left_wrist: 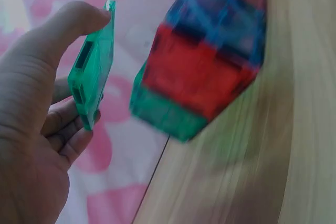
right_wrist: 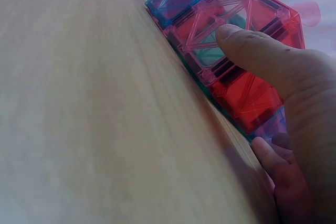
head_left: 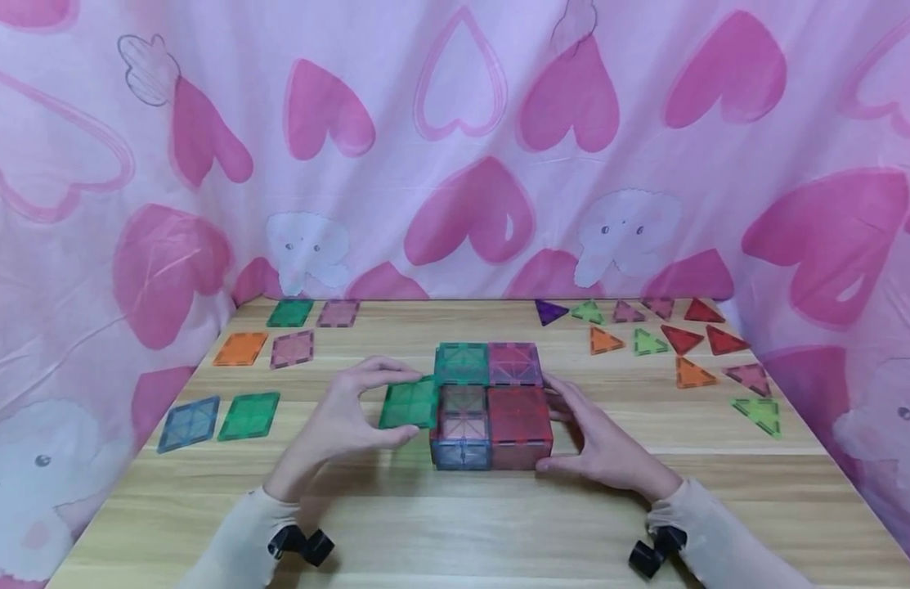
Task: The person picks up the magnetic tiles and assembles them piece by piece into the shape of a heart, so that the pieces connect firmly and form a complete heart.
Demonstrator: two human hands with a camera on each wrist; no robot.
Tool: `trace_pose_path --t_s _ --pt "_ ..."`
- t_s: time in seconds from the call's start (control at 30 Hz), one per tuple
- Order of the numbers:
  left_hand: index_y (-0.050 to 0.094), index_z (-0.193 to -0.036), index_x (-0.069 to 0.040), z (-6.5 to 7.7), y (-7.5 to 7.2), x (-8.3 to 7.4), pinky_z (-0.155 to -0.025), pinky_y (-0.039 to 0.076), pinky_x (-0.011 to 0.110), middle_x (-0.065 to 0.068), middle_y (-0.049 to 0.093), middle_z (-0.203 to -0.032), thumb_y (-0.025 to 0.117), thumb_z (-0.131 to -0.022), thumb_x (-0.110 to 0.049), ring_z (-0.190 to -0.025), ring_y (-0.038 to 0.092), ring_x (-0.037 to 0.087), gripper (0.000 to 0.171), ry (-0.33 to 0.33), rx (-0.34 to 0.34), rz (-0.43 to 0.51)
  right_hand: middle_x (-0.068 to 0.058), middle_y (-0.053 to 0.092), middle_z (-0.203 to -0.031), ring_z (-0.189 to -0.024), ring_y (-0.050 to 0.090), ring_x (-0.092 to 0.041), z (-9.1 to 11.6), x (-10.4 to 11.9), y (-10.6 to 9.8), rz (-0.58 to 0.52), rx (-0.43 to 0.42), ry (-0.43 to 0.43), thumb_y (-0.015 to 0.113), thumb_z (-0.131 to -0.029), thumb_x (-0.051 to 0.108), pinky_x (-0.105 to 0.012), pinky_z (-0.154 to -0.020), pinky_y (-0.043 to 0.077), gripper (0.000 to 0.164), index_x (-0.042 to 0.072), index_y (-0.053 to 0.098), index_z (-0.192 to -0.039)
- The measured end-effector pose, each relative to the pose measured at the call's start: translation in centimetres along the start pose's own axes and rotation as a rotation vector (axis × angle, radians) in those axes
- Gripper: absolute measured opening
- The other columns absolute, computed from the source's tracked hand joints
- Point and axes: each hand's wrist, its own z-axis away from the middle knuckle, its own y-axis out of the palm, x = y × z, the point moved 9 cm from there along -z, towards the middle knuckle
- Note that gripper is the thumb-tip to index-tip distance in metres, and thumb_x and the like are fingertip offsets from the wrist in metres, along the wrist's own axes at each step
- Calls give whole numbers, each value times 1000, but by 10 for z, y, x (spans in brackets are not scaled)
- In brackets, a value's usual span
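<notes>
My left hand [head_left: 347,413] pinches a green square magnetic tile [head_left: 410,404] between thumb and fingers, level beside the upper left of a box built of magnetic tiles [head_left: 521,415]. In the left wrist view the held tile [left_wrist: 94,72] stands a little apart from the box [left_wrist: 194,72]. The box's top shows green, pink and red squares; its front left cell looks uncovered, with a blue front wall. On the right, my right hand [head_left: 605,446] grips the box, thumb on a pink face [right_wrist: 210,35] in the right wrist view and fingers round the side.
Loose square tiles lie on the left of the wooden table [head_left: 455,532], among them a blue one [head_left: 190,424] and an orange one [head_left: 240,348]. Several triangle tiles, such as a red one [head_left: 681,339], lie at the back right. A pink heart-patterned curtain [head_left: 381,204] surrounds the table.
</notes>
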Motion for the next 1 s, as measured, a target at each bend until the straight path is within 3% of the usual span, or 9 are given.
trace_pose_path --t_s 0.1,0.3,0.77,0.87,1.0 --pt "81 -135 -23 -7 16 -11 -109 59 55 -8 73 -135 103 -78 -36 -128 67 17 62 45 31 -21 3 40 -174 -151 56 -22 0 0 1 -6 4 -10 98 -87 44 -57 -129 33 121 41 17 -177" --pt "83 -129 -22 -17 39 -17 -109 59 51 -9 73 -133 102 -75 -43 -130 64 15 61 65 62 -79 1 42 -173 -152 55 -23 -1 -1 1 -19 9 -15 98 -88 42 -53 -130 34 121 40 17 -178" --pt "79 -135 -18 -26 60 -21 -111 56 51 -4 69 -139 102 -78 -42 -132 58 18 67 62 30 -58 4 44 -172 -151 56 -21 -1 -1 0 -9 -4 -6 98 -87 43 -38 -131 36 121 41 18 -177" --pt "73 -145 -18 -23 61 -16 -117 52 57 -1 63 -147 104 -76 -42 -140 53 21 79 45 18 -38 4 43 -172 -152 55 -21 -1 -1 0 -10 3 -9 97 -87 44 -40 -131 37 120 41 17 -177" --pt "48 -168 -18 -16 65 -4 -123 43 65 6 40 -170 108 -69 -47 -157 37 29 119 -36 26 -11 4 43 -172 -151 56 -22 0 -1 -1 -10 -3 -2 98 -87 44 -44 -131 36 120 42 18 -177"
